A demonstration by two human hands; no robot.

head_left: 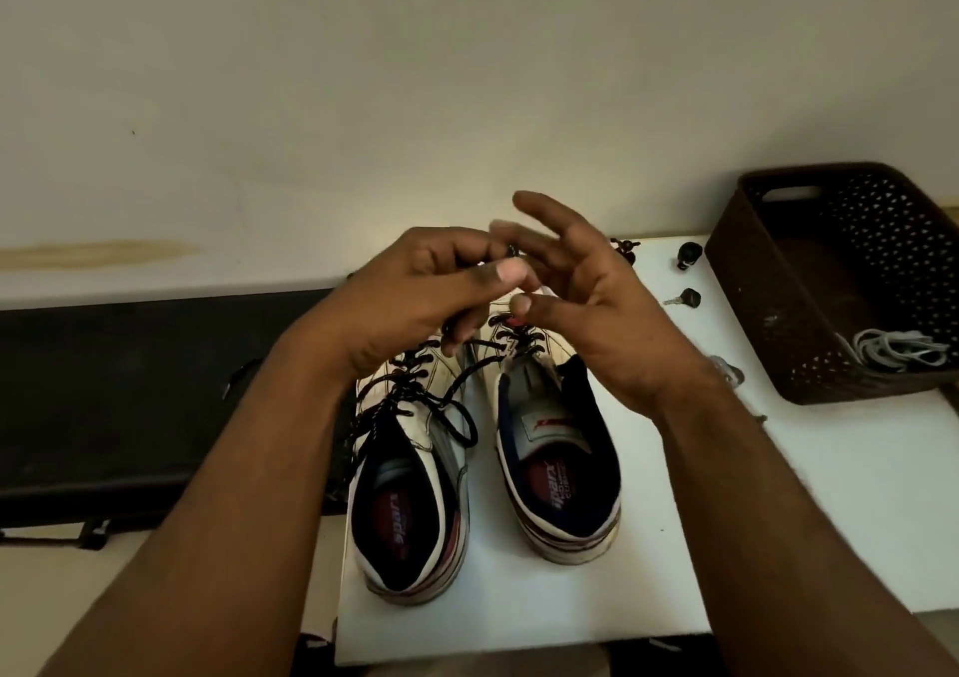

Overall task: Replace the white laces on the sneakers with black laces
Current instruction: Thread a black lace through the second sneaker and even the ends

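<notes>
Black cord lace point(469, 370), speckled, runs up from the right shoe point(558, 448) into the left hand point(415, 297), whose curled fingers pinch it above the toes. Right hand point(586, 292) held beside it, fingers spread and loose, thumb tip near the left thumb; can't tell if it touches the lace. Left shoe point(410, 489) already laced black, loose loop lying on its tongue. Both shoes worn white leather, striped soles, heels toward camera, side by side on a smooth white table point(519, 619). Brown perforated plastic basket point(809, 313) at right holds a grey cord bundle point(898, 349). Small key point(685, 299) near it.
</notes>
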